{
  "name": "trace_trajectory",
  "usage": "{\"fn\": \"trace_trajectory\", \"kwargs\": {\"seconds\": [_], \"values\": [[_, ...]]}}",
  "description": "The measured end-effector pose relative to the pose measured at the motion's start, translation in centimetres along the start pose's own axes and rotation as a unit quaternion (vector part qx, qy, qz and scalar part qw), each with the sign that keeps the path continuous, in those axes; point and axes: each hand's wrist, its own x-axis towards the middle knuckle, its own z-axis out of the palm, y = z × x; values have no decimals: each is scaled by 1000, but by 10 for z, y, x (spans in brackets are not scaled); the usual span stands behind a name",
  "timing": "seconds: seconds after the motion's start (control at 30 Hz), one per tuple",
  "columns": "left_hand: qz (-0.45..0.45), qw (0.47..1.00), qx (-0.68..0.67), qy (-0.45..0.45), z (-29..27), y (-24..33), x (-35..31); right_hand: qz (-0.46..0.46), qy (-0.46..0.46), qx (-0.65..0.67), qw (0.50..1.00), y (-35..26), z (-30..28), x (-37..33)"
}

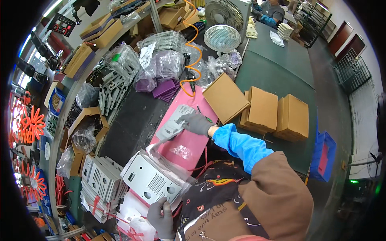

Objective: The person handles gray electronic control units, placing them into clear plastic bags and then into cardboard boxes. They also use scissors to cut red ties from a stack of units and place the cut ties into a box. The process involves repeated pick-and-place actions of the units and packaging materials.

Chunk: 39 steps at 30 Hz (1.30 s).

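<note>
My right hand (pixel 198 123), in a grey glove, reaches across the pink sheet (pixel 189 142). Its fingers close on the right edge of a flat light-grey panel (pixel 173 122) lying there. My left hand (pixel 161 219), also gloved in grey, is at the lower edge of a stack of grey panels with slots and round holes (pixel 150 178). Its thumb and forefinger stand apart, with nothing visible between them; the other fingers are partly hidden. Clear plastic wrap surrounds that stack. Just beyond my right hand lies a thin tool with a green end (pixel 208 119).
Brown cardboard boxes (pixel 261 108) stand to the right on the green bench (pixel 277 60). More panels (pixel 102 180) are stacked at left. An orange coiled hose (pixel 195 60) hangs over the pink sheet. Bagged parts (pixel 163 64) and a fan (pixel 222 38) are farther back; another person (pixel 271 12) sits beyond.
</note>
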Motion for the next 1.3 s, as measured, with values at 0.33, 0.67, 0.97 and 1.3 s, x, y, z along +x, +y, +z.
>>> {"fn": "trace_trajectory", "kwargs": {"seconds": [0.33,0.67,0.97,1.3], "values": [[18,998,58,-31,37,30,29,-243,-49,-155,956,-77,36,7],[17,992,117,-43,74,41,48,-122,-110,85,983,-32,83,-43],[7,915,403,19,81,31,123,-111,-217,122,962,2,102,-49],[49,852,515,-79,93,18,183,-25,-284,242,927,40,69,-47]]}}
